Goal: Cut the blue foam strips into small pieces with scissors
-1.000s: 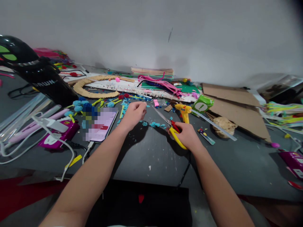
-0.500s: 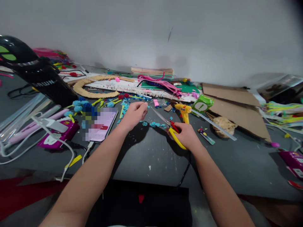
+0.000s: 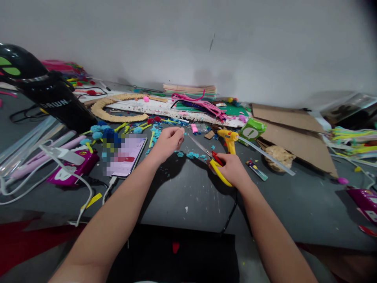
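My right hand (image 3: 225, 169) is closed around the yellow and red handles of a pair of scissors (image 3: 218, 173), whose blades point up and left. The blade tips end close to the fingertips of my left hand (image 3: 171, 140). That hand is pinched, and a tiny bit of blue (image 3: 185, 134) shows at its fingertips. Most of what it holds is hidden by the fingers. Small blue cut pieces (image 3: 193, 155) lie on the dark table below and between the hands, with more blue pieces (image 3: 156, 131) behind my left hand.
A yellow glue gun (image 3: 229, 137) with a long clear stick stands just beyond my right hand. Left of my left arm lie a phone (image 3: 131, 155) and a purple power block (image 3: 73, 169), with white cables. A black bottle (image 3: 55, 96) stands far left; cardboard (image 3: 294, 137) lies right.
Both hands stay almost in place. A small bit of blue now shows at my left fingertips, near the scissor tips.
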A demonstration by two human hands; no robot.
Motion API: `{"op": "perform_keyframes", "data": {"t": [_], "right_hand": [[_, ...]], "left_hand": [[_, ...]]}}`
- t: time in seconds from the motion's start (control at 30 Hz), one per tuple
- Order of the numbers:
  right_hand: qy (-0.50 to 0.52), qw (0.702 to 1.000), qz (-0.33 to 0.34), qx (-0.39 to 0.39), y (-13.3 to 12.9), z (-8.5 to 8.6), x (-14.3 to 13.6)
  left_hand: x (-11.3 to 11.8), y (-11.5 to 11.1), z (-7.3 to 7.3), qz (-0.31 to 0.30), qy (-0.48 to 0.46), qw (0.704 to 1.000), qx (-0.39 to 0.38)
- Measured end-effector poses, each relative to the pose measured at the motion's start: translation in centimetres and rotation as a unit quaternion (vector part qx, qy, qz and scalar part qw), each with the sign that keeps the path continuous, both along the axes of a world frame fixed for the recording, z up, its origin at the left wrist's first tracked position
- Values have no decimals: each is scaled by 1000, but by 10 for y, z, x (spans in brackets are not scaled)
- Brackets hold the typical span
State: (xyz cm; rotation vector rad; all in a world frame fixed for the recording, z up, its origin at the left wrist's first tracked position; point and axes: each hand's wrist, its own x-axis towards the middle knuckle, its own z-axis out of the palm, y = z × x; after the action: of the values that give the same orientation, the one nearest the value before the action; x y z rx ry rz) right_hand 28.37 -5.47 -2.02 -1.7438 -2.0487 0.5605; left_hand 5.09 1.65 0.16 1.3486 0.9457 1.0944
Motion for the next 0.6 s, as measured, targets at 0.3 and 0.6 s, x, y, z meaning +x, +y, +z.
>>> {"op": "perform_keyframes", "data": {"t": [0.3,0.6], "right_hand": [[-2,999,-33,-5,-1,1,0],[-4,1000,-26,-12,-2,1,0]], "left_hand": [[-1,2,-4,-3,-24,1000,-8],[-1,1,-1,2,-19,1000,-7]]}}
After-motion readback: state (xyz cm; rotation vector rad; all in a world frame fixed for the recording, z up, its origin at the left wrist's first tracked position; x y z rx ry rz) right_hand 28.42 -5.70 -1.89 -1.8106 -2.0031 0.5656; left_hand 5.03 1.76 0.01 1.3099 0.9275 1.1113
